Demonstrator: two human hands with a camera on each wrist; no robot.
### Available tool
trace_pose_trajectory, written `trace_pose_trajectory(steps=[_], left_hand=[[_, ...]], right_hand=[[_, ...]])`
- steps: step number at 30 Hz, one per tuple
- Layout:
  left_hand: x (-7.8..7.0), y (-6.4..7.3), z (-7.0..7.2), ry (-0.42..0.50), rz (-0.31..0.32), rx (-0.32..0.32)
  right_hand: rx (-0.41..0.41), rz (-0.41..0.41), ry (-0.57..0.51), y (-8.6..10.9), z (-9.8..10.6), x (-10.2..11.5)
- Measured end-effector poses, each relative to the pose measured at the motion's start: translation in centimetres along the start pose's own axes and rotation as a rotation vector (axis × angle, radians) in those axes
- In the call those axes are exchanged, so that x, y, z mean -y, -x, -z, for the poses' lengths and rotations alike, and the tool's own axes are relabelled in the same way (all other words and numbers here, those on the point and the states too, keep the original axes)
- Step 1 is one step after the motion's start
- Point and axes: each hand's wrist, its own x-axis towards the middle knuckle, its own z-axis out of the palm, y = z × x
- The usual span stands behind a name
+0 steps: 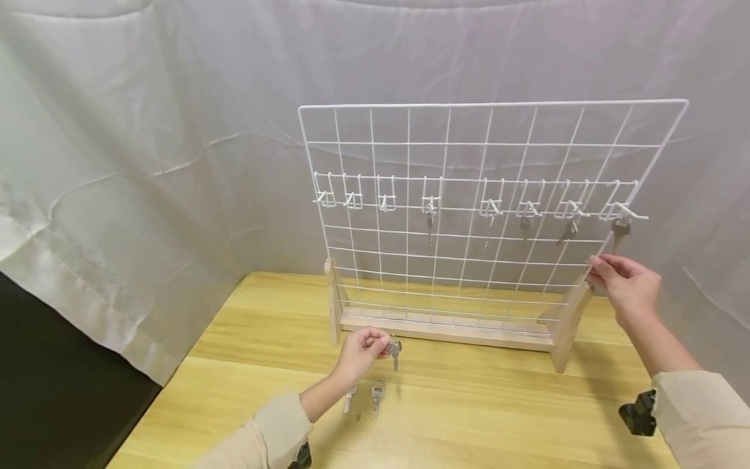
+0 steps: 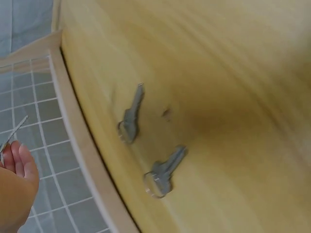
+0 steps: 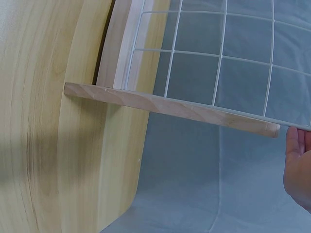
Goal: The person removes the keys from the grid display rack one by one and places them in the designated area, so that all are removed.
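My left hand (image 1: 362, 355) pinches a key (image 1: 395, 350) by its head, above the table in front of the rack. In the left wrist view that key (image 2: 18, 130) shows only partly, at the left edge. My right hand (image 1: 629, 286) holds the right side wire of the white wire grid (image 1: 465, 259), just above its wooden foot. Fingertips of the right hand (image 3: 299, 160) touch this wire in the right wrist view. Two more keys with rings lie on the table below my left hand, one key (image 1: 377, 397) to the right of the other key (image 1: 350, 397).
Several white hooks (image 1: 387, 203) line the grid. Keys hang from the middle and right ones, including a dark-headed key (image 1: 620, 228) above my right hand. A wooden base (image 1: 445, 330) supports the grid on the wooden table (image 1: 469, 404). Grey cloth (image 1: 205, 130) hangs behind.
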Motion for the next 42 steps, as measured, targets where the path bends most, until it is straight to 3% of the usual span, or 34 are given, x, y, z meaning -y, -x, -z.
trace_pose_trajectory(steps=[11, 14, 15, 18, 25, 34, 42], left_hand=[[2.6, 0.6, -1.0, -0.03, 0.004, 0.029], [3.4, 0.9, -1.0, -0.041, -0.033, 0.05], [3.9, 1.0, -1.0, -0.048, -0.08, 0.065], [4.3, 1.2, -1.0, -0.074, -0.101, 0.099], [4.6, 1.1, -1.4, -0.194, 0.06, 0.141], [5.0, 1.1, -1.8, -0.218, 0.129, 0.116], [4.6, 1.3, -2.2, -0.27, 0.153, 0.116]], right_hand=[[0.0, -0.002, -0.04, -0.5, -0.1, 0.4], [0.002, 0.002, -0.063, -0.6, -0.3, 0.3], [0.003, 0.002, -0.071, -0.6, -0.3, 0.3], [0.002, 0.007, -0.07, -0.6, -0.3, 0.2], [-0.003, 0.013, -0.073, -0.5, -0.1, 0.3], [-0.001, 0.006, -0.073, -0.3, -0.1, 0.0], [-0.006, 0.009, -0.069, -0.3, -0.1, -0.2]])
